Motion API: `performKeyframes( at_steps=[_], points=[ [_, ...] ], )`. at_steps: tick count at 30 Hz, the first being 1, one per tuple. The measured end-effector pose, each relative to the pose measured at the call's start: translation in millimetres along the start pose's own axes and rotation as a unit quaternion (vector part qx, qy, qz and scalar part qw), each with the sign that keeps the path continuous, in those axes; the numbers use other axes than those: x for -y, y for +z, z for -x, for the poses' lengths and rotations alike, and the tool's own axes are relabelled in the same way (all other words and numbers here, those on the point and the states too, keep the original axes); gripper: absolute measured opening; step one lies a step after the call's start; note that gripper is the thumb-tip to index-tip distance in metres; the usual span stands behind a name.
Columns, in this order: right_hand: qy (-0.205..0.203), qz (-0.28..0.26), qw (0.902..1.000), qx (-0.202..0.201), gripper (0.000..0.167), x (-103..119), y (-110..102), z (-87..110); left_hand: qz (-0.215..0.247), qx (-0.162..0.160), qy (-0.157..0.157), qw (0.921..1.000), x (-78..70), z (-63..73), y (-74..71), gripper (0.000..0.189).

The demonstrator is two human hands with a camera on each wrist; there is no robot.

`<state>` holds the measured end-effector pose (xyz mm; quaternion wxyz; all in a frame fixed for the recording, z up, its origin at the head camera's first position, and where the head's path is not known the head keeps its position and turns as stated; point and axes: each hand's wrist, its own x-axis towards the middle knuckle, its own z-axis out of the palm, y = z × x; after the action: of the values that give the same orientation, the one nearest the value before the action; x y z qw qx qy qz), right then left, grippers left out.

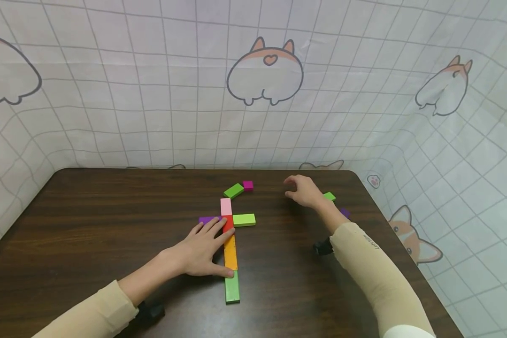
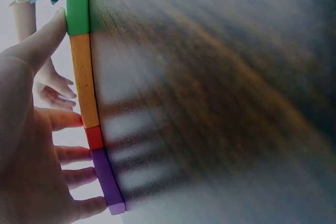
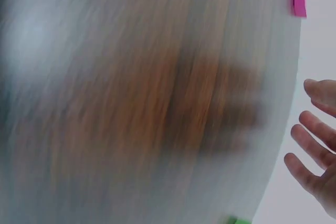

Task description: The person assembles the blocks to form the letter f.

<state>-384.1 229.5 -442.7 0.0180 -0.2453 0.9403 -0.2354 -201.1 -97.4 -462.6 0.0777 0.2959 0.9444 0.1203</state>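
Flat coloured blocks form a cross on the table: a pink block [image 1: 226,206], a red block [image 1: 228,224], an orange block [image 1: 230,254] and a green block [image 1: 232,290] run in a column. A purple block [image 1: 206,219] extends left from the red one, a lime block [image 1: 244,220] right. Fingers spread, my left hand [image 1: 198,251] rests on the cross; in the left wrist view its fingertips touch the purple, red and orange blocks, with the thumb at the green block [image 2: 77,3]. My right hand [image 1: 305,191] hovers above the table's far right, fingers loosely bent, holding nothing.
Behind the cross lie a loose green block [image 1: 234,190] and a magenta cube [image 1: 248,186]. Partly hidden by the right arm are another green block [image 1: 329,196] and a purple block [image 1: 345,212]. A patterned curtain [image 1: 194,117] hangs behind the dark wooden table [image 1: 110,211].
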Motion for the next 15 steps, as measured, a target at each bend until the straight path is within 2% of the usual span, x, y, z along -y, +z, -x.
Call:
performKeyframes(
  at_steps=[15],
  points=[
    [0.051, 0.002, 0.9946, -0.090, 0.035, -45, -24, 36.9, 0.000, 0.005, -0.003, 1.0000, -2.7, 1.6, -1.7, 0.107]
  ],
)
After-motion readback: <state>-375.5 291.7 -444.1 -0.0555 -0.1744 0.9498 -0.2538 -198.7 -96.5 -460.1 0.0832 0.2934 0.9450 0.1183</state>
